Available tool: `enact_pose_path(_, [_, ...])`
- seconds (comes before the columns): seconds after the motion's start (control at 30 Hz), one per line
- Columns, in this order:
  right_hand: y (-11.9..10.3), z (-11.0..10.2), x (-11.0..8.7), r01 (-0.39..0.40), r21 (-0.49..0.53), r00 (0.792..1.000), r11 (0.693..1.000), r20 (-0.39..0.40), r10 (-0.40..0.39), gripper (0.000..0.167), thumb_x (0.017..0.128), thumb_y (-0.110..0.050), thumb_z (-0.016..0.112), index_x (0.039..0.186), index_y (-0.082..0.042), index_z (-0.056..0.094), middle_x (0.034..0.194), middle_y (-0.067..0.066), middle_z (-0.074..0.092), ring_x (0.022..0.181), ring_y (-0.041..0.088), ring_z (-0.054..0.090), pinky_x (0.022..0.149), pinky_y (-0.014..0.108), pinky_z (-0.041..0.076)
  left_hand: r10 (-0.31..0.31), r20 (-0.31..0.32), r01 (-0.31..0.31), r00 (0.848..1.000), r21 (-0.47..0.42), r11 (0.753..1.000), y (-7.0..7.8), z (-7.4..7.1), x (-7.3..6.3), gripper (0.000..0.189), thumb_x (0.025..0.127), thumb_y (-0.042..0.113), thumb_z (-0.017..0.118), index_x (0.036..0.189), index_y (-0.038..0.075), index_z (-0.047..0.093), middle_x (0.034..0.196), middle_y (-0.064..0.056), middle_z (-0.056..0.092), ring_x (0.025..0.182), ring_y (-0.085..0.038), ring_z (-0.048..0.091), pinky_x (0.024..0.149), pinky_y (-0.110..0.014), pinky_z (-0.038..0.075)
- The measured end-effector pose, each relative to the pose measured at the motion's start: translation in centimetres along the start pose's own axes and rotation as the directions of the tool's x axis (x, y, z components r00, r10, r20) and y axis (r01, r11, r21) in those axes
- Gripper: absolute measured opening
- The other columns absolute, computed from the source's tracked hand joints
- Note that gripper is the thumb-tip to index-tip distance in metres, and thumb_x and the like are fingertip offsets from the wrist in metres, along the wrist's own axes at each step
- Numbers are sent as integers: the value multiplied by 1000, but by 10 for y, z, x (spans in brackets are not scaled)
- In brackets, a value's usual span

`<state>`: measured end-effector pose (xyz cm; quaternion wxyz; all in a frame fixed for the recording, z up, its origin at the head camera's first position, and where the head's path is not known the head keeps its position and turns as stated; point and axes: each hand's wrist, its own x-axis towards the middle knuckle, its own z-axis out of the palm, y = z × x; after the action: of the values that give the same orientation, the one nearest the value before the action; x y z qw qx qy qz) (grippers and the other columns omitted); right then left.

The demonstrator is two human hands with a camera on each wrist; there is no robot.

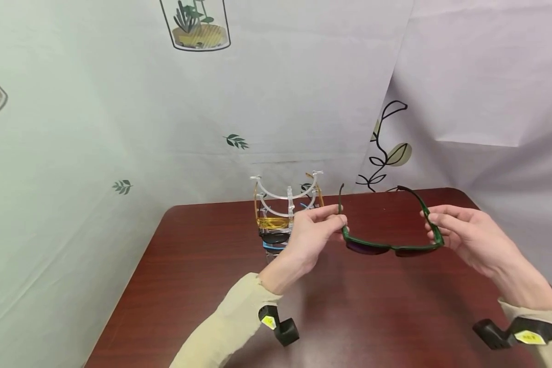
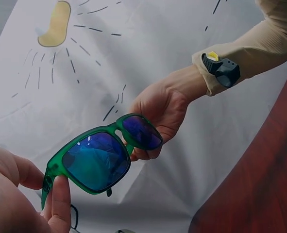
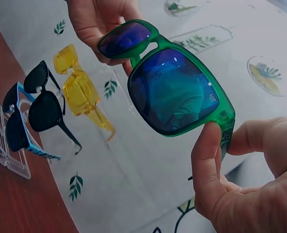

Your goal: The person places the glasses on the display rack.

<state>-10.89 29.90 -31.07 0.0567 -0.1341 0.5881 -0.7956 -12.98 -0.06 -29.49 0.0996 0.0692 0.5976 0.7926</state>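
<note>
Green-framed sunglasses (image 1: 391, 249) with blue-purple mirrored lenses are held in the air above the table, temples unfolded and pointing away from me. My left hand (image 1: 314, 232) pinches the left temple near its hinge. On the other side, my right hand (image 1: 464, 232) grips the right temple between thumb and fingers. Behind my left hand stands a clear display rack (image 1: 289, 193), partly hidden by that hand. It carries yellow glasses (image 3: 80, 90), black sunglasses (image 3: 43, 104) and blue-and-black sunglasses (image 3: 16, 119), one above another.
A dark red-brown table (image 1: 202, 266) lies under the hands and the rack. Printed white cloth (image 1: 280, 92) hangs behind it and at its sides. Each sleeve bears a black wrist camera, one at the left cuff (image 1: 278, 324).
</note>
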Motion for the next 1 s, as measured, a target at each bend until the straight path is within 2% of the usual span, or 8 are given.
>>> enact_pose_path(0.17, [-2, 7, 6, 5, -19, 1000, 1000, 4, -5, 30, 101, 12, 43, 102, 0, 71, 91, 8, 69, 75, 17, 66, 65, 26, 58, -22, -10, 22, 1000, 25, 999, 8, -8, -2, 31, 89, -1, 67, 120, -6, 68, 88, -11, 71, 60, -12, 67, 94, -32, 53])
enact_pose_path(0.27, [-3, 11, 10, 10, -35, 1000, 999, 6, -10, 29, 101, 11, 45, 102, 0, 71, 89, 8, 69, 75, 16, 66, 64, 27, 58, -19, -8, 19, 1000, 36, 999, 13, -12, -3, 33, 90, -1, 67, 122, -6, 67, 86, -9, 71, 60, -12, 68, 96, -33, 52])
enact_pose_path(0.37, [-5, 16, 14, 13, -38, 1000, 999, 15, -12, 28, 101, 10, 45, 102, 0, 71, 89, 8, 68, 76, 16, 66, 65, 27, 58, -11, -6, 11, 1000, 34, 999, 19, -16, -4, 34, 90, -2, 66, 123, -8, 65, 84, -8, 71, 60, -11, 67, 91, -34, 55])
enact_pose_path(0.5, [-8, 24, 20, 23, -52, 1000, 998, 15, -23, 28, 101, 10, 47, 100, 0, 72, 87, 8, 68, 75, 16, 65, 64, 27, 58, 12, -4, -12, 1000, 26, 1000, 25, -21, -4, 33, 90, -4, 65, 123, -10, 64, 84, -10, 70, 62, -11, 67, 75, -32, 60])
enact_pose_path(0.6, [-7, 31, 25, 28, -43, 1000, 999, 14, -27, 28, 100, 11, 47, 101, 0, 73, 87, 9, 69, 75, 16, 66, 65, 28, 58, 22, -11, -22, 1000, 33, 999, 29, -26, -3, 33, 90, -4, 64, 123, -11, 64, 91, -13, 70, 64, -11, 67, 69, -28, 60])
enact_pose_path(0.73, [-7, 39, 31, 18, -31, 1000, 999, 6, -18, 27, 100, 11, 47, 101, 0, 72, 89, 9, 68, 76, 17, 66, 66, 28, 58, 27, -24, -26, 999, 45, 999, 34, -32, -3, 37, 91, -5, 63, 126, -13, 60, 108, -24, 69, 66, -11, 67, 69, -26, 59])
enact_pose_path(0.83, [-8, 44, 35, 5, -37, 1000, 999, -11, -5, 25, 99, 11, 49, 99, -1, 71, 90, 8, 68, 76, 17, 65, 67, 27, 58, 32, -38, -30, 999, 55, 998, 37, -37, -2, 38, 91, -4, 63, 127, -14, 59, 112, -29, 67, 65, -11, 67, 70, -27, 60])
enact_pose_path(1.0, [-10, 54, 44, -7, -53, 1000, 999, -6, 6, 22, 99, 8, 51, 99, -1, 71, 89, 7, 68, 76, 16, 65, 68, 26, 58, 57, -59, -54, 997, 52, 997, 43, -44, -3, 36, 91, -5, 63, 126, -15, 59, 108, -24, 69, 63, -11, 67, 67, -26, 60])
